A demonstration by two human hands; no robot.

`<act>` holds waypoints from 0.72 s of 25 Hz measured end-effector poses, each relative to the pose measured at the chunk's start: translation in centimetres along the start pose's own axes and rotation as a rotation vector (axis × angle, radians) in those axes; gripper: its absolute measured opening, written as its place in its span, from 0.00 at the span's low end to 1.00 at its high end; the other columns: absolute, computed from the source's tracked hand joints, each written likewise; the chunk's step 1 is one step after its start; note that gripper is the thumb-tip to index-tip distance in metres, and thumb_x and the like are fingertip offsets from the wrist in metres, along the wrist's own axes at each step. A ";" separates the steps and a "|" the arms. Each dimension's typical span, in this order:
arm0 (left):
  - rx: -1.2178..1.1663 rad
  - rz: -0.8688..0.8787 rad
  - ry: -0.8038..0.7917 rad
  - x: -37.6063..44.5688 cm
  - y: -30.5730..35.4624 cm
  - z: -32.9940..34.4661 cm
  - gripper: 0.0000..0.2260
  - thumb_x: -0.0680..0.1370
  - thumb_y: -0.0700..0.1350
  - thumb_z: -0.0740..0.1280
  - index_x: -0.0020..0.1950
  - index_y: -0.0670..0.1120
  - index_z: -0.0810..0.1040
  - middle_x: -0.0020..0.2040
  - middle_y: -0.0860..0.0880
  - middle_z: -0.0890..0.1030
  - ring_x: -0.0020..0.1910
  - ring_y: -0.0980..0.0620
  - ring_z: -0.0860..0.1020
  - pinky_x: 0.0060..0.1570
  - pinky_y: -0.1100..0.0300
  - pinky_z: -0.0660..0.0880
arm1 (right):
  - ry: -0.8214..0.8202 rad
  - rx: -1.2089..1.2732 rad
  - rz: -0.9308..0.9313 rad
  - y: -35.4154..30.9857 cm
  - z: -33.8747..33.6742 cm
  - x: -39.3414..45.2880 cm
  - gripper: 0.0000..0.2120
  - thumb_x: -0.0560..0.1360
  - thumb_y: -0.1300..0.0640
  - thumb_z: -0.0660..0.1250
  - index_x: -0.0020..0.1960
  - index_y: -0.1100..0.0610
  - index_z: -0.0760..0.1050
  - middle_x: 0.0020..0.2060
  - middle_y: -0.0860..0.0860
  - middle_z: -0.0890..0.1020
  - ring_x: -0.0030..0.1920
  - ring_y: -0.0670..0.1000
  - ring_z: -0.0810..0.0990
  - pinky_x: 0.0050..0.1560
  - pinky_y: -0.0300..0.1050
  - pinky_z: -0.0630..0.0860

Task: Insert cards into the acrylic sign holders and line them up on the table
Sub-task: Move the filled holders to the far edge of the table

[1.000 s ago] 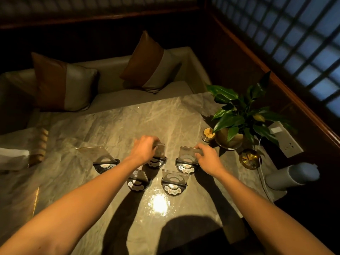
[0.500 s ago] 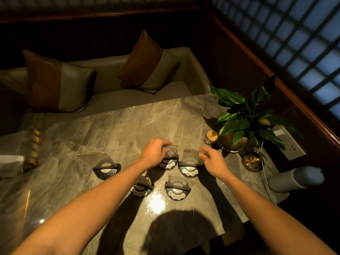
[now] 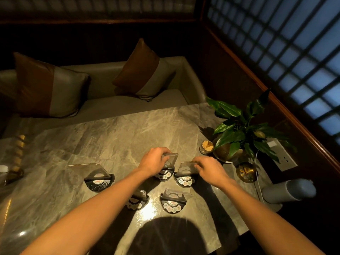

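On table [image 3: 114,137]: L hand [image 3: 153,161] & R hand [image 3: 211,170] each hold a holder.

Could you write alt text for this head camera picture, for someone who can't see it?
Two bare hands, left hand and right hand, each grip an acrylic sign holder among five on a marble table, beside a potted plant.

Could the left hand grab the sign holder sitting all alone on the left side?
Probably yes. The lone sign holder stands on bare table with nothing between it and the left hand. But that hand is busy gripping another holder, so it would need to let go first.
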State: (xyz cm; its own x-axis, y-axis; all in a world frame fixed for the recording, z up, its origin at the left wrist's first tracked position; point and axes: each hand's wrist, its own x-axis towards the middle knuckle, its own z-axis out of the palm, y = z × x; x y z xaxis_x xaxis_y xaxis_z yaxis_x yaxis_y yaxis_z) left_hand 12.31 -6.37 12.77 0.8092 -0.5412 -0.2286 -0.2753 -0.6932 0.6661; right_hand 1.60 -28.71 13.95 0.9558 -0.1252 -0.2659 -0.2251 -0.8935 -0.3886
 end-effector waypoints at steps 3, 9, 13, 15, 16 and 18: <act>-0.031 -0.001 0.040 0.6 0.0 -1.1 0.09 0.80 0.45 0.68 0.59 0.53 0.83 0.53 0.54 0.86 0.53 0.53 0.82 0.56 0.51 0.78 | 0.029 -0.116 -0.102 -1.3 -2.1 1.0 0.05 0.79 0.56 0.63 0.50 0.50 0.77 0.44 0.49 0.83 0.47 0.54 0.82 0.45 0.52 0.78; -0.076 0.029 0.238 4.6 2.7 -6.4 0.11 0.79 0.45 0.70 0.61 0.49 0.83 0.56 0.51 0.85 0.55 0.55 0.81 0.59 0.55 0.76 | 0.094 -0.119 -0.208 -3.0 -11.0 7.1 0.04 0.78 0.55 0.67 0.46 0.47 0.76 0.39 0.44 0.81 0.41 0.46 0.81 0.36 0.43 0.76; -0.017 0.006 0.341 9.3 5.9 -9.9 0.11 0.78 0.45 0.71 0.60 0.49 0.84 0.56 0.51 0.85 0.56 0.54 0.81 0.57 0.58 0.74 | 0.216 -0.027 -0.272 -1.7 -18.0 13.5 0.07 0.78 0.54 0.67 0.56 0.46 0.80 0.44 0.40 0.80 0.45 0.43 0.79 0.40 0.41 0.74; 0.002 -0.019 0.363 11.4 7.4 -11.1 0.11 0.78 0.45 0.71 0.60 0.50 0.84 0.56 0.52 0.85 0.57 0.53 0.81 0.60 0.54 0.76 | 0.243 0.035 -0.303 -0.7 -20.8 16.4 0.11 0.78 0.54 0.67 0.60 0.46 0.79 0.47 0.39 0.79 0.49 0.43 0.79 0.45 0.42 0.77; 0.018 -0.030 0.372 12.8 8.3 -11.3 0.11 0.78 0.45 0.71 0.61 0.49 0.83 0.57 0.51 0.85 0.57 0.53 0.81 0.60 0.53 0.76 | 0.245 0.056 -0.321 0.3 -22.2 17.9 0.11 0.79 0.54 0.67 0.60 0.47 0.79 0.49 0.39 0.80 0.50 0.44 0.79 0.47 0.43 0.79; 0.041 -0.045 0.392 16.4 10.0 -11.1 0.12 0.79 0.44 0.71 0.62 0.48 0.83 0.58 0.50 0.85 0.59 0.51 0.81 0.61 0.52 0.76 | 0.246 0.079 -0.344 2.9 -24.7 21.3 0.10 0.79 0.56 0.66 0.59 0.49 0.80 0.53 0.44 0.83 0.53 0.48 0.81 0.50 0.51 0.81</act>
State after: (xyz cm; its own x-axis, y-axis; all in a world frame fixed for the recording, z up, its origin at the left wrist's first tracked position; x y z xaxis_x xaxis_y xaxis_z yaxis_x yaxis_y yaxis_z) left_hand 28.55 -16.90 23.56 0.9556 -0.2924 0.0369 -0.2492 -0.7349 0.6307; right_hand 25.95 -44.58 28.95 0.9922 0.0665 0.1055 0.1098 -0.8668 -0.4864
